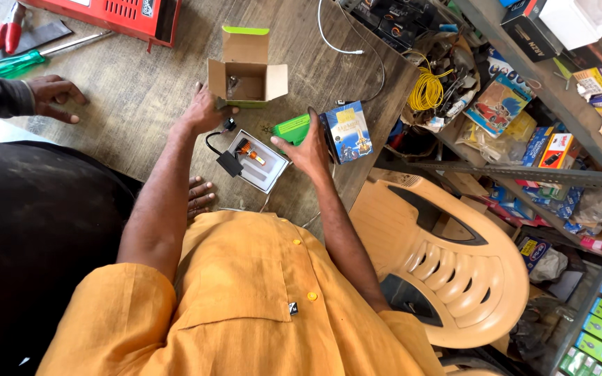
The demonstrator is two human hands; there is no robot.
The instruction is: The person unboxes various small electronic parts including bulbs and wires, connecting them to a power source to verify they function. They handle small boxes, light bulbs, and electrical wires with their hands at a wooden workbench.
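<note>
— How many boxes are on the table?

— Two: an open cardboard box (247, 69) with a green lid flap on the far side, and a blue printed box (348, 131) standing to the right.

— And the hands?

— The left hand (205, 110) rests at the open box's near edge, fingers curled against it. The right hand (309, 147) has its fingers closed around a green box flap (292, 128).

— Anything between them?

— One white tray (258, 161) holding an orange-tipped bulb (249, 150) with a black wired module (230, 163). Another person's hand (53, 96) lies far left, near a green screwdriver (15, 64).
</note>
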